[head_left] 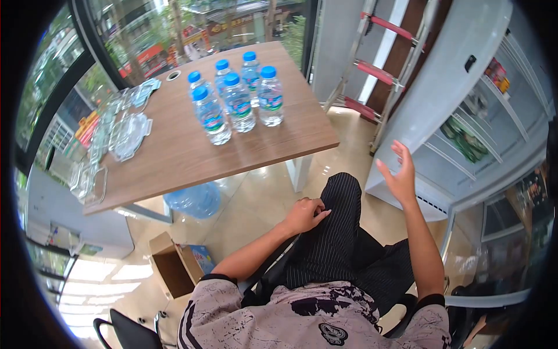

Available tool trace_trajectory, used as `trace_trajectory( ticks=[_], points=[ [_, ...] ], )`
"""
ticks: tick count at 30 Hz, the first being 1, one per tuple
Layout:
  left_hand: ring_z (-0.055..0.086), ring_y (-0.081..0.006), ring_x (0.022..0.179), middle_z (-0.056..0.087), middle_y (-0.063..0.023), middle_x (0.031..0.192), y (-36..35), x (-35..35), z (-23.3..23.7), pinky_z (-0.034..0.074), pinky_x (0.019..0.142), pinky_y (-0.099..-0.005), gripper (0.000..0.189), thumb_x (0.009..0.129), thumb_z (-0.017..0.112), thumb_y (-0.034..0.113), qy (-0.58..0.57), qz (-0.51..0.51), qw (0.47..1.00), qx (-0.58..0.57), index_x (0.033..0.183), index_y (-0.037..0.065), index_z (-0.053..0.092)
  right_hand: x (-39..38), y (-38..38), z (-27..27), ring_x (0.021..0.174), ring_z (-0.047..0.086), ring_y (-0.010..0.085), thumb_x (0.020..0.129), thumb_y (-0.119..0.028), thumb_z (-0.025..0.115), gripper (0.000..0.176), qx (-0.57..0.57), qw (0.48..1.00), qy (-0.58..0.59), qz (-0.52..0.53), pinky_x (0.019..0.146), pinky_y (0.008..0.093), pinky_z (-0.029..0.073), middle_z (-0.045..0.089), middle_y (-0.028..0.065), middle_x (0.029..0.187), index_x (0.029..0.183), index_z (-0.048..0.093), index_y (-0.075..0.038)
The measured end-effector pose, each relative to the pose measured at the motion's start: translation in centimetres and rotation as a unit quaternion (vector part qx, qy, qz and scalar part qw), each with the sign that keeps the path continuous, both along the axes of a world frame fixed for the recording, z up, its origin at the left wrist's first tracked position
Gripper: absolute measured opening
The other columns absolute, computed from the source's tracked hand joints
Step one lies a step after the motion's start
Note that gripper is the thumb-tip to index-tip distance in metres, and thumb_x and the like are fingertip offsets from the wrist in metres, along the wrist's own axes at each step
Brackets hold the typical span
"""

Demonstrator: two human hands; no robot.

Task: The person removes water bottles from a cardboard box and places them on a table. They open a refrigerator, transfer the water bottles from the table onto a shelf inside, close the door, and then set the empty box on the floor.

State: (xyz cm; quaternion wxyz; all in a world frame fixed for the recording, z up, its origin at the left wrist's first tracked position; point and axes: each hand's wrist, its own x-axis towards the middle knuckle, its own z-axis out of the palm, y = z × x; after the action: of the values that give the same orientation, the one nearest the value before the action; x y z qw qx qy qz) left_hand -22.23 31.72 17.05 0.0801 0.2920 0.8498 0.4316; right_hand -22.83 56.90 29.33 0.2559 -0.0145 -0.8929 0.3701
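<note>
My left hand (306, 214) rests on the thigh of my striped trousers (340, 200), its fingers curled in and nothing visible in them. My right hand (400, 177) is raised in front of the open fridge (401, 142), with fingers and thumb apart and nothing between them. On the wooden table (168, 168) ahead of me, several water bottles (239, 104) with blue caps stand upright in a close group. Neither hand touches them. Clear plastic containers (129, 136) lie along the left side of the table.
A stepladder (378, 72) with red steps leans by the wall beside the fridge. Under the table sits a large blue water jug (195, 200). An open cardboard box (171, 267) and a black chair (131, 328) are on the floor at left. Green items (465, 139) lie on a fridge shelf.
</note>
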Motion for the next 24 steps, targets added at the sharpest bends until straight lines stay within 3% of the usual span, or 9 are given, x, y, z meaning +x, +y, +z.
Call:
trace_trajectory(
  ticks=[5,7,17,22,24],
  points=[
    [0.063,-0.028,0.071,0.066,-0.0138,0.076,-5.3,3.4,0.3,0.05,0.067,-0.0366,0.026,0.081,0.066,0.027,0.017,0.107,0.994,-0.02,0.082,0.001,0.064,-5.7,-6.1,-0.7,0.11,0.052,0.0285,0.072,-0.026,0.075,0.065,-0.001,0.992,0.005,0.125,0.092,0.0379,0.041,0.055,0.0181,0.113,0.124,0.045,-0.001],
    [0.063,-0.0275,0.07,0.066,-0.0149,0.077,-6.9,5.2,0.7,0.05,0.066,-0.0362,0.026,0.081,0.066,0.026,-0.012,0.174,0.984,-0.021,0.083,0.0,0.064,-7.8,-8.6,-0.1,0.108,0.054,0.0283,0.07,-0.03,0.076,0.068,-0.051,0.982,-0.011,0.179,0.092,0.0378,0.042,0.056,0.0191,0.112,0.123,0.045,0.0],
    [0.063,-0.0284,0.065,0.065,-0.0131,0.072,-12.2,14.3,0.6,0.049,0.062,-0.0373,0.025,0.08,0.067,0.026,-0.01,0.388,0.92,-0.051,0.079,0.002,0.063,-17.6,-17.1,-0.3,0.104,0.057,0.0301,0.055,-0.035,0.085,0.089,-0.092,0.968,-0.031,0.231,0.087,0.0363,0.046,0.057,0.0221,0.112,0.123,0.044,0.003],
    [0.062,-0.0288,0.065,0.065,-0.013,0.072,-13.2,18.2,0.7,0.049,0.062,-0.0373,0.025,0.079,0.068,0.026,0.031,0.434,0.892,-0.121,0.077,0.002,0.063,-19.4,-18.7,-1.4,0.093,0.062,0.028,0.056,-0.038,0.084,0.076,-0.113,0.959,0.02,0.26,0.08,0.0358,0.048,0.063,0.0175,0.099,0.112,0.052,0.003],
    [0.062,-0.0288,0.065,0.065,-0.0131,0.071,-13.7,19.4,0.3,0.049,0.062,-0.0373,0.024,0.078,0.069,0.026,-0.017,0.469,0.877,-0.104,0.076,0.002,0.064,-19.2,-18.7,-1.6,0.088,0.062,0.0296,0.057,-0.042,0.082,0.07,-0.128,0.96,0.009,0.249,0.076,0.0371,0.048,0.064,0.0172,0.095,0.105,0.056,0.002]
  ],
)
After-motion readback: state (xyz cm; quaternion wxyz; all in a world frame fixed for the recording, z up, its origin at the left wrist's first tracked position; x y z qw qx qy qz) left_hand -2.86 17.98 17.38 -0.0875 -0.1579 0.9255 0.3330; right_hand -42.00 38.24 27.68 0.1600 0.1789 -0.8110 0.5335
